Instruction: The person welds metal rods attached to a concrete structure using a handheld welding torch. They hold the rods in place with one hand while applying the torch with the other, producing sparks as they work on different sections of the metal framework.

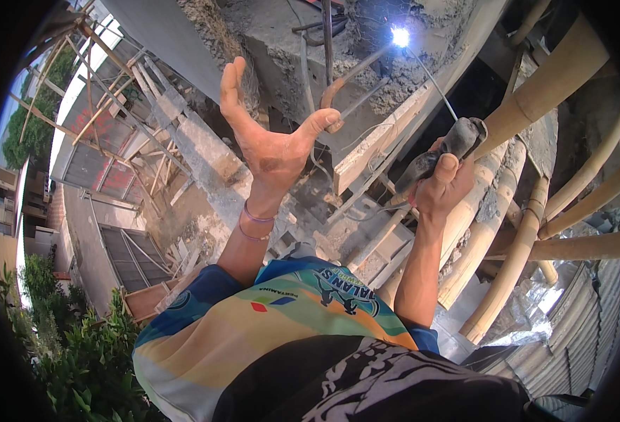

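My right hand (442,186) is closed around a black welding electrode holder (467,135), thumb on top. From the holder a thin welding electrode (433,82) reaches up and to the left. At its tip burns a bright blue-white arc (400,36), against a steel bar (360,69) beside rough concrete (394,95); glare hides the joint itself. My left hand (273,144) is raised to the left of the bar, holding nothing, its fingers pointing up and its thumb spread. The thumb tip is close to the bar's lower bent end; whether they touch I cannot tell.
Thick bamboo poles (542,84) cross the right side, above corrugated sheeting (570,330). A wooden plank (377,144) slants between my hands, with loose wire around it. Upright steel bars (328,42) stand ahead. Far below on the left are a walled yard, bamboo scaffolding (99,91) and greenery.
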### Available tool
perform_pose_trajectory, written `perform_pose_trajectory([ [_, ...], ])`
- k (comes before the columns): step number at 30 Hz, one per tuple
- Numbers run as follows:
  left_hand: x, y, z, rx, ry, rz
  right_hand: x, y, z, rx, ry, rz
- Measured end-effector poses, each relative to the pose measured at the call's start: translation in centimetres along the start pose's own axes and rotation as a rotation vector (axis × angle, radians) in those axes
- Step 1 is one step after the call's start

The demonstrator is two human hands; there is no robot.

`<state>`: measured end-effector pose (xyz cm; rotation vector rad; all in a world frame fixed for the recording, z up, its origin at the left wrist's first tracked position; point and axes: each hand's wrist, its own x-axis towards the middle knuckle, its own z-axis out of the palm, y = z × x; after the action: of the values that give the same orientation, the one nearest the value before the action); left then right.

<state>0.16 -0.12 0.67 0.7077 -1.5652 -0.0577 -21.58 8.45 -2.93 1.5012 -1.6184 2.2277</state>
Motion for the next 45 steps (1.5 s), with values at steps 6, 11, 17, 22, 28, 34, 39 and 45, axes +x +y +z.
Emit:
perform_pose_trajectory([
  [6, 0.03, 0.13, -0.09, -0.002, -0.016, -0.002, 0.03, 0.01, 0.05, 0.014, 0.011, 0.001],
  [11, 0.04, -0.11, -0.09, -0.005, -0.018, 0.009, 0.02, 0.12, 0.18, 0.029, 0.004, 0.011],
  [17, -0.05, -0.11, -0.13, 0.0, -0.012, -0.008, 0.11, 0.06, 0.08, -0.006, -0.015, 0.003],
  [22, 0.1, -0.13, -0.21, -0.007, -0.018, 0.005, 0.15, 0.09, 0.08, -0.009, -0.03, -0.006],
  [28, 0.1, 0.06, -0.22, 0.003, -0.02, -0.006, 0.25, 0.17, 0.16, -0.008, -0.014, 0.001],
  [34, 0.18, 0.16, -0.21, -0.005, -0.016, 0.009, 0.39, 0.14, 0.21, 0.014, -0.026, -0.007],
  [39, 0.01, 0.23, -0.05, -0.036, -0.007, -0.054, 0.11, -0.06, -0.02, -0.031, 0.022, -0.014],
  [45, 0.16, 0.75, -0.38, 0.004, -0.041, -0.086, -0.04, -0.26, 0.21, -0.006, 0.066, 0.001],
])
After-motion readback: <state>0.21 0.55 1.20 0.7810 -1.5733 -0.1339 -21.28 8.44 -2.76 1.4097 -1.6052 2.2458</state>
